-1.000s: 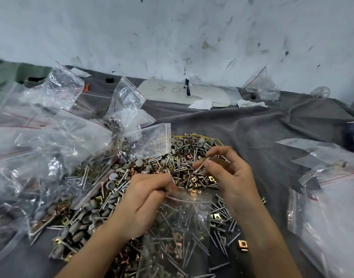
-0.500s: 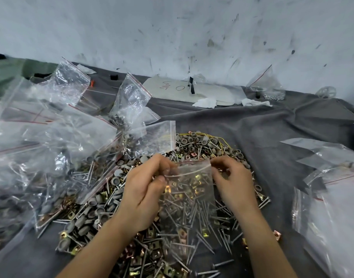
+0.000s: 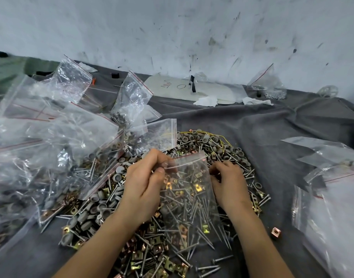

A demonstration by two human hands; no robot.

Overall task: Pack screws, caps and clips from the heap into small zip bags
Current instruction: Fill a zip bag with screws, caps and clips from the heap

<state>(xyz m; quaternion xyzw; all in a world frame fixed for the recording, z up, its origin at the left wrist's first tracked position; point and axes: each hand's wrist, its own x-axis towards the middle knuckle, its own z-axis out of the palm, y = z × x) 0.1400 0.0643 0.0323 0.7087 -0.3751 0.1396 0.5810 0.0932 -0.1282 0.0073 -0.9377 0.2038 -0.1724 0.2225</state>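
**Returning the right hand (image 3: 228, 183) to the heap (image 3: 104, 207)**

Your right hand has left the mouth of the zip bag (image 3: 190, 197) and lies curled on the heap just beside it; whether it grips anything cannot be told. Your left hand (image 3: 146, 183) alone pinches the bag's upper left corner. Expect another pick, not sealing. The bag rests on the heap, long axis near upright, mouth pointing away from you.

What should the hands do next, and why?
Probably the right hand lifts a few pieces from the heap into the bag: the left hand pinches the bag's top edge, while the right hand's fingers curl down onto the heap.
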